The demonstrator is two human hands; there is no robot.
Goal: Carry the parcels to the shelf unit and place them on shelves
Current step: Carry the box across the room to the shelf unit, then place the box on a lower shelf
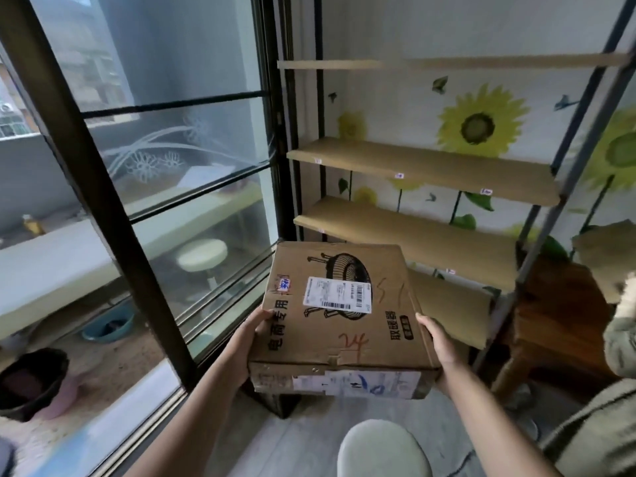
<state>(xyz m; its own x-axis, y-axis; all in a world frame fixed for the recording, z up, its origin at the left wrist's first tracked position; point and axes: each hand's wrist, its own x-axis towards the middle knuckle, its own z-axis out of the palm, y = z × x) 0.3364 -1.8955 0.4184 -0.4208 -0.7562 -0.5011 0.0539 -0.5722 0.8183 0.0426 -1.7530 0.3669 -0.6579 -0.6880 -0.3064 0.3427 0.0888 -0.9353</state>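
I hold a flat brown cardboard parcel level in front of me; it has a white shipping label, a printed heater drawing and red handwriting on top. My left hand grips its left edge and my right hand grips its right edge. The shelf unit stands just beyond the parcel against a sunflower wall, with a dark metal frame and several bare tan shelves. The parcel's far edge is near the lower shelves, apart from them.
A glass sliding door with a dark frame fills the left side. A round pale stool sits below the parcel. At the right stand a wooden piece of furniture, another cardboard box and a person's green sleeve.
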